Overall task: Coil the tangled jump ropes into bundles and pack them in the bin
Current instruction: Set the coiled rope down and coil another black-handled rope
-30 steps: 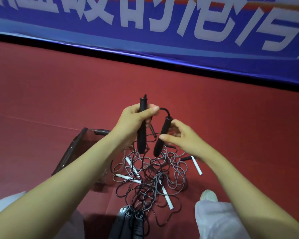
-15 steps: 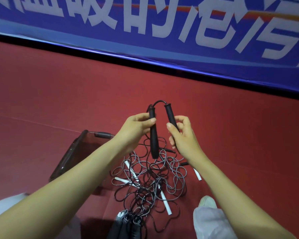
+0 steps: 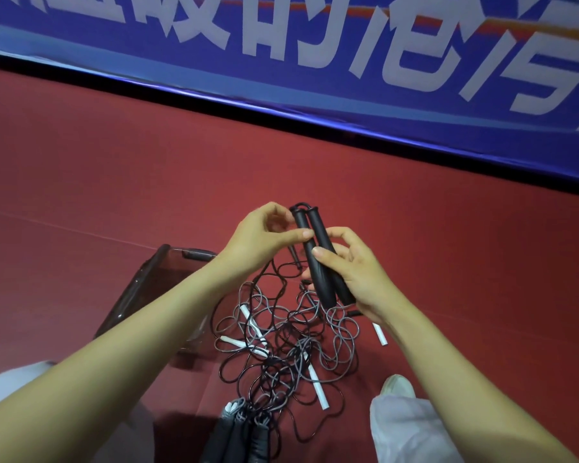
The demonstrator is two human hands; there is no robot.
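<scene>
Two black jump-rope handles (image 3: 321,262) lie side by side, held up above the floor, joined at the top by a short loop of cord. My right hand (image 3: 355,272) grips both handles from the right. My left hand (image 3: 264,238) pinches the left handle near its top with thumb and fingers. Below them a tangle of black and grey jump ropes (image 3: 281,345) with white handles (image 3: 316,384) lies on the red floor. A dark see-through bin (image 3: 141,292) stands to the left of the tangle, partly hidden by my left forearm.
Several black and grey handles (image 3: 241,429) lie at the bottom edge. A white shoe (image 3: 396,387) and a light trouser leg (image 3: 405,429) sit at the lower right. A blue banner (image 3: 315,61) runs along the far edge of the red floor (image 3: 81,162).
The two black handles, held apart a second ago, have come together side by side. My right hand now wraps both, and both hands have moved slightly closer.
</scene>
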